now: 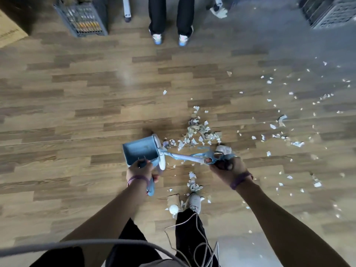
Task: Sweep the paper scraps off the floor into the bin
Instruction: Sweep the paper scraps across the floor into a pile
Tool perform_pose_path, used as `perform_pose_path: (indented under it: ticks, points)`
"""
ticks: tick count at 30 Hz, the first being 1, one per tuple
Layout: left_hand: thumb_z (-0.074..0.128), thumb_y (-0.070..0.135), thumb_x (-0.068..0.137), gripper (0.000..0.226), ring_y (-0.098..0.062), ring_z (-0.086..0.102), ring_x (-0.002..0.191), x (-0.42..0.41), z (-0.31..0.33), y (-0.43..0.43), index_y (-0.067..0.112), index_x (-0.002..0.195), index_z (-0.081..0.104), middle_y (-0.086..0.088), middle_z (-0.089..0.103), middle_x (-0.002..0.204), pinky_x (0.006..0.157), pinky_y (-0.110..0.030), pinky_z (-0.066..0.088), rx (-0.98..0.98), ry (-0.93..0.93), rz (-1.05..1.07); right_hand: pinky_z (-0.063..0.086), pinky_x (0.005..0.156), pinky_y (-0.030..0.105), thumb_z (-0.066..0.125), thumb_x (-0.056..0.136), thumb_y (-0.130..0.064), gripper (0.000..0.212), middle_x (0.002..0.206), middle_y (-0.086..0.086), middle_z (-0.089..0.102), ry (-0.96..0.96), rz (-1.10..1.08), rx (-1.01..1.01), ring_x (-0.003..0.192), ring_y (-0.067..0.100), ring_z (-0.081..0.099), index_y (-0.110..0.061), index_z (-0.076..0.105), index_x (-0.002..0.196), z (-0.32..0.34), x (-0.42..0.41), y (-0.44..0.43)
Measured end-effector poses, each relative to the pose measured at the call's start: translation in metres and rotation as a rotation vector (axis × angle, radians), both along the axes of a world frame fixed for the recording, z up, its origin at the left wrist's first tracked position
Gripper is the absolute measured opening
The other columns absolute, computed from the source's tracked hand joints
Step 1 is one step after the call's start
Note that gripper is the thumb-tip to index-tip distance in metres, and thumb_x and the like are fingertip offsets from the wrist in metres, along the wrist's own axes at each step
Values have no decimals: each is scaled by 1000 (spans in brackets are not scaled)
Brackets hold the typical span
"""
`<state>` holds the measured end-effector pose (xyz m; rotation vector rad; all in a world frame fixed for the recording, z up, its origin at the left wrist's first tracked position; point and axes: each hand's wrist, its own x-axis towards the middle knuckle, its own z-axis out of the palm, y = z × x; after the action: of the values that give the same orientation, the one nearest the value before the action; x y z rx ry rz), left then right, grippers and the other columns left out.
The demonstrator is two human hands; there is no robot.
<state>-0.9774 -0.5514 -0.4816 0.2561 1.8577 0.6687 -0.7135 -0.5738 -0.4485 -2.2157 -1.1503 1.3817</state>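
Paper scraps (198, 132) lie heaped on the floor (96, 105) just right of the dustpan (140, 151), with more strewn farther right. The left hand (138, 171) grips the dustpan's handle. The right hand (228, 169) curls round the blurred broom (183, 156), which reaches to the dustpan's mouth.

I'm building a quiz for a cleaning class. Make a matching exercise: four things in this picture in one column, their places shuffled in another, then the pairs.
Things
1. dustpan
2. broom
3. heap of paper scraps
4. dark crate

Places
A. on the floor, just beyond the broom's handle
B. gripped by the left hand
C. far end of the room, left of a standing person's legs
D. gripped by the right hand

Pairs: 1-B, 2-D, 3-A, 4-C
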Motion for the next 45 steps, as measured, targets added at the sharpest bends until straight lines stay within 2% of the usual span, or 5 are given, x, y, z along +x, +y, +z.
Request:
perform_pose_path:
  ticks: [5, 13, 24, 32, 45]
  points:
    - [57, 0, 86, 18, -18, 53, 27, 109, 1, 25, 17, 81, 56, -11, 62, 75, 33, -21, 44, -8, -98, -143, 39, 55, 35, 77, 75, -36, 54, 47, 19, 48, -317, -48, 146, 51, 18, 53, 7, 54, 52, 30, 97, -7]
    - [51, 1, 90, 18, -14, 56, 30, 149, -6, 39, 15, 99, 56, -14, 61, 80, 34, -17, 45, -51, -169, -159, 34, 52, 25, 74, 77, -27, 57, 32, -5, 39, -309, -148, 155, 44, 6, 36, -13, 38, 36, 32, 148, 4]
    - [46, 1, 91, 7, -13, 42, 23, 37, 9, -51, 7, 89, 48, -14, 47, 61, 31, -17, 31, 21, -173, -10, 39, 62, 28, 54, 70, -57, 43, 64, 12, 63, -292, 35, 395, 70, 28, 62, -16, 62, 58, 79, 28, -19]
    - [52, 7, 91, 8, -15, 62, 40, -57, 46, -188, 13, 87, 55, -10, 62, 68, 39, -19, 41, 86, -117, 161, 34, 55, 22, 68, 78, -43, 38, 63, 5, 61, -211, 93, 413, 68, 20, 58, -6, 72, 72, 102, -84, -120]
    - [51, 5, 86, 9, -18, 52, 28, -151, 46, -353, 4, 93, 56, -13, 56, 62, 36, -17, 39, -42, 32, 326, 50, 66, 35, 61, 69, -42, 49, 65, 21, 63, 96, 217, 270, 69, 30, 66, 6, 57, 61, 51, -185, -232]
